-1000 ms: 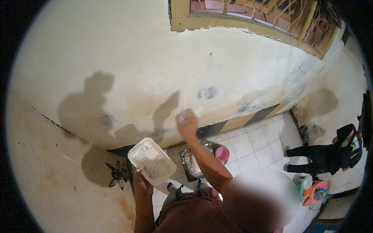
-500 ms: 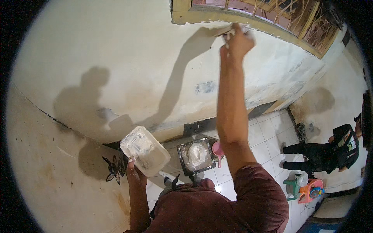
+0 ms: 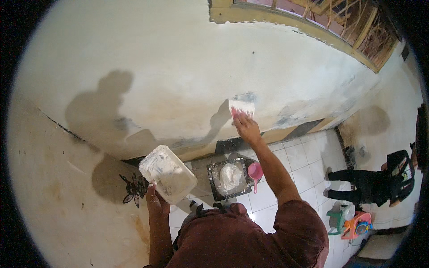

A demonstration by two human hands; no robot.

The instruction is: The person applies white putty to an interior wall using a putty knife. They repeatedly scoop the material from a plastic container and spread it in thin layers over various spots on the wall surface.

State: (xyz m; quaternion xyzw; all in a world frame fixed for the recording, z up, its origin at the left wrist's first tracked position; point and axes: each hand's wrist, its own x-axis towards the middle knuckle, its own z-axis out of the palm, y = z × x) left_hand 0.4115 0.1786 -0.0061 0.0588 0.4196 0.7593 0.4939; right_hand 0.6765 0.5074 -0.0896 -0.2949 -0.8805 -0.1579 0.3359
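My left hand grips the near edge of a whitish rectangular plastic tub, tilted, with white putty smeared over its inside. Out in front, my right hand is closed on a broad putty scraper, its pale blade streaked with red near the fingers. The blade lies at the wall, just under a grey-blue patch. Whether it presses on the surface I cannot tell for sure.
Below stand a dark square stool bearing a white plastic bag, and a pink dipper. A barred window is at upper right. Another person in dark clothes is at right, near a green stool and an orange-red plastic item.
My right hand has come down the wall from the window's lower frame to the grey-blue patch, scraper still in it. My left hand and the tub have hardly moved.
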